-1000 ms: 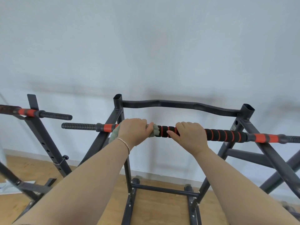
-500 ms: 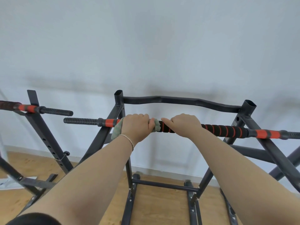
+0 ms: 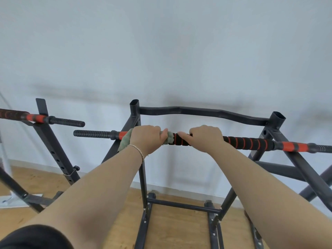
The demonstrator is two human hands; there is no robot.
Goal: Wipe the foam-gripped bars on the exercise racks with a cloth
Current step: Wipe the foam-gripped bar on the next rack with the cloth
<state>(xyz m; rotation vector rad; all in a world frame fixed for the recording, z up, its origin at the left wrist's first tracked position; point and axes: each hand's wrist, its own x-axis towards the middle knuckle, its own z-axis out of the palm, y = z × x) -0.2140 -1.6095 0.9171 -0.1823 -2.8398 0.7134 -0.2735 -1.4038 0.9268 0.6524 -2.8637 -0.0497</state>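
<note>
A black foam-gripped bar (image 3: 248, 142) with red rings runs across a dark metal rack (image 3: 134, 112) in front of me. My left hand (image 3: 146, 138) grips a pale green cloth (image 3: 125, 141) wrapped round the bar near the rack's left upright. Cloth edges stick out on both sides of the fist. My right hand (image 3: 206, 138) holds the foam just to the right, fingers curled over the bar. A short stretch of foam shows between the two hands.
A second rack (image 3: 52, 139) stands at the left, its own foam bar (image 3: 36, 118) ending close to this one. A bent black crossbar (image 3: 203, 113) spans the rack's back. Behind is a white wall; below, a wooden floor (image 3: 179, 230) and rack feet.
Both hands stay on the bar. The view has shifted a little and the right hand now sits slightly farther from the cloth, so more foam shows between the hands.
</note>
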